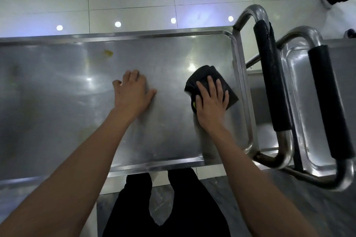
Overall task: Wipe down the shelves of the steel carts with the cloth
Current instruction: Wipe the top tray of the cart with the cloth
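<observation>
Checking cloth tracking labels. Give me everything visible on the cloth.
The cloth is dark, almost black, soft fabric, bunched and folded into a rough wad, with a small yellow-green patch at its near left edge. It lies flat on the top shelf of the steel cart, close to the shelf's right rim and the padded handle. The right hand presses on it with straight, spread fingers, covering its near half. The left hand rests apart on bare steel.

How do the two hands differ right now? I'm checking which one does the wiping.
The right hand presses flat on the dark cloth near the shelf's handle end; the left hand rests bare on the steel shelf, holding nothing. Both lie palm-down with fingers straight.
</observation>
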